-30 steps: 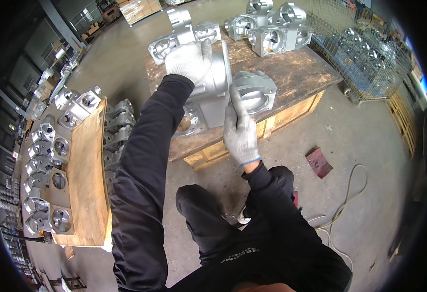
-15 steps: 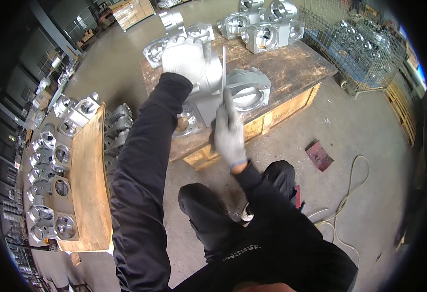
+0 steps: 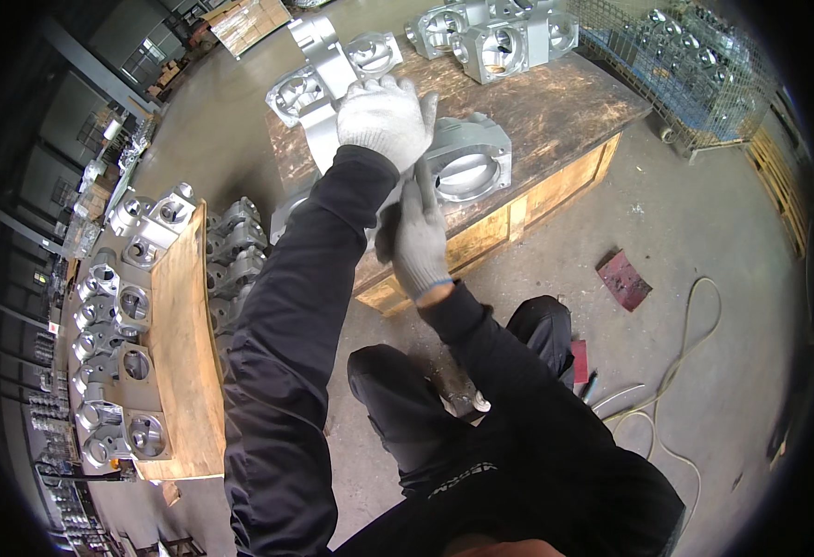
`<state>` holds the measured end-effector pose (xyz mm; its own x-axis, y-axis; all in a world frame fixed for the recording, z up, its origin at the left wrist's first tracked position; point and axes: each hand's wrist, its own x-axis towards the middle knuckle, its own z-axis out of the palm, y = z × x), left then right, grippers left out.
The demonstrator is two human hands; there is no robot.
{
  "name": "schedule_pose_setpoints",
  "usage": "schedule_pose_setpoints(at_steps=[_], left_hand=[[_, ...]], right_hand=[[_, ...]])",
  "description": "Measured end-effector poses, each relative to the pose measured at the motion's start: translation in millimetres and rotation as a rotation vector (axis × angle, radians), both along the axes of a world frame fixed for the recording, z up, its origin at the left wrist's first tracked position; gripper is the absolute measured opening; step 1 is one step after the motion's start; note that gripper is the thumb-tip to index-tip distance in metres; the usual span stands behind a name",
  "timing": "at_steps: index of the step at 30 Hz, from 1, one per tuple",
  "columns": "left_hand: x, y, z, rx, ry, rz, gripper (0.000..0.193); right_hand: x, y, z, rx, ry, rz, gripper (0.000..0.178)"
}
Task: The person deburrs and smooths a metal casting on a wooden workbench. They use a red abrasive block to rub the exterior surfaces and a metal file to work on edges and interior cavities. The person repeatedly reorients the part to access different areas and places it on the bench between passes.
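A silver-grey metal casting (image 3: pixel 481 144) with a large round opening lies at the near edge of the wooden bench. Over its middle rests my left hand (image 3: pixel 385 119) in a white knit glove, fingers curled round the metal and thumb out to the right. Just below is my gloved right hand (image 3: pixel 418 237), closed with its index finger stretched along a thin flat file. From this angle the file is almost wholly covered by the hands. Part of the casting is hidden under my left hand and sleeve.
More castings (image 3: pixel 500 48) stand at the back of the bench (image 3: pixel 565 102). Several others line a wooden board (image 3: pixel 180 343) at left. A wire cage (image 3: pixel 695 84) with metal parts is at far right. On the floor lie a red sheet (image 3: pixel 624 280) and a looped hose (image 3: pixel 671 371).
My left hand has shifted right and slightly down over the casting. My right hand has moved a little left and closer under it; the file blade, visible before, is now mostly hidden.
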<state>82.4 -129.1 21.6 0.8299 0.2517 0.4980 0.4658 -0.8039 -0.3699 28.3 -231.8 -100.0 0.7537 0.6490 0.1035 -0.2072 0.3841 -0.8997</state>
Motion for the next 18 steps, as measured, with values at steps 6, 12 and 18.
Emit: schedule_pose_setpoints(at_steps=[6,12,18], left_hand=[[17.1,-6.5,3.6,-0.007,0.053,-0.043,0.061],[33.5,-11.9,23.6,-0.326,0.287,-0.005,0.062],[11.9,-18.2,18.9,-0.253,-0.306,-0.407,0.035]], right_hand=[[19.5,-5.9,18.9,0.434,0.621,0.258,0.017],[38.7,-16.9,30.0,0.155,0.887,0.415,0.054],[78.2,-24.8,27.6,0.302,0.823,0.584,0.013]])
